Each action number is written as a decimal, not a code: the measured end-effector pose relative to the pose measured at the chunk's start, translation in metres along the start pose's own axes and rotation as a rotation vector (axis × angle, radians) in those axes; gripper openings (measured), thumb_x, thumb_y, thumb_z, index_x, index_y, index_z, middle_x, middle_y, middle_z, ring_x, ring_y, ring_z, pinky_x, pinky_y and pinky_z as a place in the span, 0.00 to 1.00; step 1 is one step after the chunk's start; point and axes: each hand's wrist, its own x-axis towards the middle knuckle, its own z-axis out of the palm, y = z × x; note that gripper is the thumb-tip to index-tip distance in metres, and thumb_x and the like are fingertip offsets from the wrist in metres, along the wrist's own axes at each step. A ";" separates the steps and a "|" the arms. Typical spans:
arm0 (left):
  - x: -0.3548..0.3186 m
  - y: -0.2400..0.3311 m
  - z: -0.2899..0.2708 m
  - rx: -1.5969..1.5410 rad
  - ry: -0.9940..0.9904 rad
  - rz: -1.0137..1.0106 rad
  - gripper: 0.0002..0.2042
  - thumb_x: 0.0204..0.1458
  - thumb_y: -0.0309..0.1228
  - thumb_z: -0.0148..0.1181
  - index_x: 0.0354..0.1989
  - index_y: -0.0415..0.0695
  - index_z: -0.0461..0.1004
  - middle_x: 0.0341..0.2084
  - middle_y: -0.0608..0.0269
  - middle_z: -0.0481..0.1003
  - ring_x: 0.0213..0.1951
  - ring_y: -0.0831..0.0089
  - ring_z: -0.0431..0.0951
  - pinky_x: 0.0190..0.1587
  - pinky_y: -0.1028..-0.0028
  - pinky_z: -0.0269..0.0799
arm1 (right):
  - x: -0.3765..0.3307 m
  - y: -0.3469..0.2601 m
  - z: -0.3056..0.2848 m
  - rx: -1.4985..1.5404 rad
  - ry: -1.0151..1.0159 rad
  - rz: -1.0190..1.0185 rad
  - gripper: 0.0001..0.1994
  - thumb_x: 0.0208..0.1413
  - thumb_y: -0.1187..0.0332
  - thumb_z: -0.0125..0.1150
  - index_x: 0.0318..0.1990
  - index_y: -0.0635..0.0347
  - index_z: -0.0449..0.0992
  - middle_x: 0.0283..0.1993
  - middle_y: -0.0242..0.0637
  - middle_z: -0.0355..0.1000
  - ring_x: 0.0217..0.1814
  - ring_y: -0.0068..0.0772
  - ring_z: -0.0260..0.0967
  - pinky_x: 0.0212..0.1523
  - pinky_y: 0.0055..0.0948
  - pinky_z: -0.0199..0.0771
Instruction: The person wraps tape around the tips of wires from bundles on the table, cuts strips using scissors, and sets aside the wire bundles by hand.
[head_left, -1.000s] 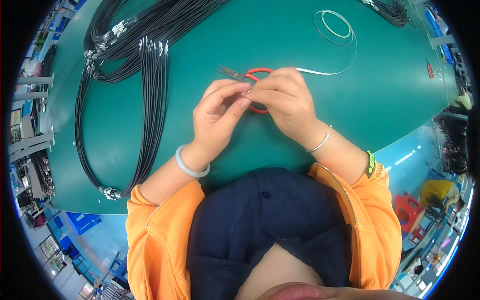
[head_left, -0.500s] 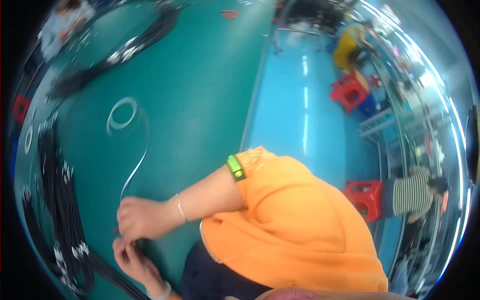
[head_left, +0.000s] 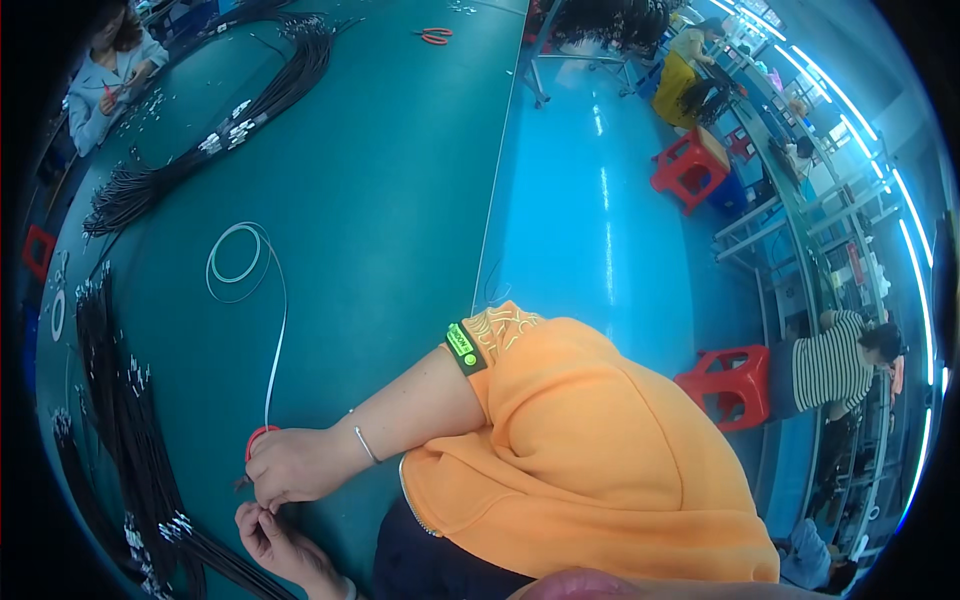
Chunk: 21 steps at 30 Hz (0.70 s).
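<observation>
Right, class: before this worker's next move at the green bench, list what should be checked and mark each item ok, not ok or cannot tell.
1. Right hand on the red-handled tool: ok, touching it.
2. Left hand close under the right one: ok.
3. What the fingertips pinch: cannot tell, hidden.
4. White strip runs from its coil to the hands, untangled: ok.
5. Black cable bundle lies beside the hands on the green table: ok.
</observation>
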 end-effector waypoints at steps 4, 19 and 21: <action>-0.001 0.005 -0.004 0.155 0.011 0.059 0.05 0.56 0.24 0.50 0.38 0.38 0.68 0.39 0.62 0.67 0.39 0.78 0.67 0.43 0.79 0.64 | 0.000 0.000 0.003 0.050 0.009 0.012 0.06 0.42 0.65 0.62 0.22 0.54 0.74 0.23 0.32 0.64 0.30 0.37 0.64 0.33 0.35 0.62; 0.004 0.082 -0.025 1.840 0.366 0.091 0.18 0.55 0.38 0.51 0.44 0.32 0.69 0.42 0.41 0.70 0.38 0.47 0.72 0.46 0.59 0.66 | -0.003 0.003 0.008 0.215 0.024 0.076 0.04 0.42 0.67 0.64 0.24 0.54 0.75 0.25 0.31 0.69 0.30 0.34 0.67 0.33 0.33 0.65; 0.003 0.082 -0.031 1.741 0.400 -0.107 0.19 0.55 0.38 0.50 0.45 0.32 0.68 0.44 0.40 0.69 0.40 0.45 0.71 0.47 0.57 0.65 | -0.003 0.003 0.009 0.230 0.000 0.099 0.04 0.43 0.66 0.64 0.24 0.54 0.75 0.26 0.30 0.69 0.32 0.33 0.67 0.35 0.33 0.64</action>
